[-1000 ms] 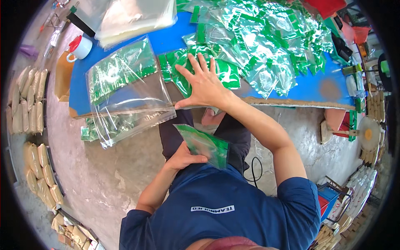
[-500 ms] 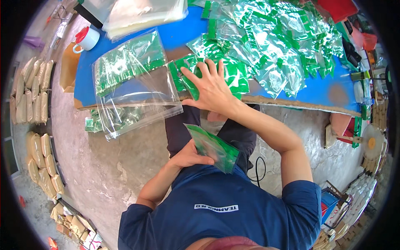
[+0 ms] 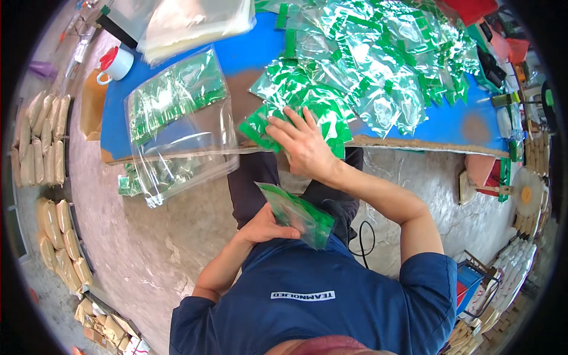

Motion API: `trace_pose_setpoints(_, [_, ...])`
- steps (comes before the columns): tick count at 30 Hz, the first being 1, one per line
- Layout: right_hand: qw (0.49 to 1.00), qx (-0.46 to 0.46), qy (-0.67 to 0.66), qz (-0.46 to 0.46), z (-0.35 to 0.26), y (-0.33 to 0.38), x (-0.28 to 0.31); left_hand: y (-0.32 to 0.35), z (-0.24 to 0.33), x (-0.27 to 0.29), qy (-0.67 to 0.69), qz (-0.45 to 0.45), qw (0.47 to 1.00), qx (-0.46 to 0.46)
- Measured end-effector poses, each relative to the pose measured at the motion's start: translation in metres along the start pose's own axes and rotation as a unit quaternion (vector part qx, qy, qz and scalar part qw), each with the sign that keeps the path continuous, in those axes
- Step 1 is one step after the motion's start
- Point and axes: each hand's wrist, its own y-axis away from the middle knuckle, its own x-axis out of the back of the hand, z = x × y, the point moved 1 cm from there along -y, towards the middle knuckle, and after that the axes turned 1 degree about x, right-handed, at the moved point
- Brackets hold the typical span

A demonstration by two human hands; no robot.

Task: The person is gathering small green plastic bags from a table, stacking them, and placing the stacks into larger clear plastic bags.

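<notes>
Five spread fingers [image 3: 290, 121] of the right hand [image 3: 305, 148] pressed flat on green packets [image 3: 319, 112] at the blue table's [image 3: 248, 56] near edge. Left hand [image 3: 269, 225] gripped a packet stack [image 3: 296, 214] over the lap, beside a large clear bag [image 3: 177, 127].

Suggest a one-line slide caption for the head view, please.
Right hand flat on green packets at blue table edge; left hand holds a stack.

left hand [image 3: 269, 225] fingers hidden behind green packets [image 3: 296, 214], clear bags [image 3: 195, 21] cut off
</notes>
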Motion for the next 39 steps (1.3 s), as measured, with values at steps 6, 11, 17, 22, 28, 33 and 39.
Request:
trace_pose_setpoints(6, [0.908, -0.283, -0.301, 0.064, 0.077, -0.045, 0.12, -0.003, -0.003, 0.003, -0.022, -0.015, 0.999, -0.024])
trace_pose_setpoints(11, [0.792, -0.397, -0.446, 0.127, 0.215, -0.049, 0.158, -0.01, -0.013, 0.003, 0.011, 0.07, 0.997, -0.036])
trace_pose_setpoints(17, [0.903, -0.328, 0.008, 0.279, 0.252, -0.012, 0.123, -0.031, -0.002, -0.003, 0.096, 0.16, 0.979, -0.083])
trace_pose_setpoints(22, [0.988, -0.078, 0.081, 0.104, 0.075, -0.006, 0.05, -0.025, -0.001, 0.006, 0.116, 0.198, 0.97, -0.076])
trace_pose_setpoints(28, [0.995, -0.042, 0.078, -0.037, 0.042, 0.05, 0.042, -0.029, 0.004, 0.01, 0.226, 0.174, 0.955, -0.082])
trace_pose_setpoints(33, [0.977, -0.069, -0.16, 0.127, 0.065, 0.053, 0.054, -0.027, 0.006, 0.019, 0.25, 0.168, 0.951, -0.074])
trace_pose_setpoints(39, [0.752, -0.369, -0.522, 0.16, 0.057, 0.02, 0.074, -0.042, 0.021, 0.003, 0.215, 0.194, 0.953, -0.086])
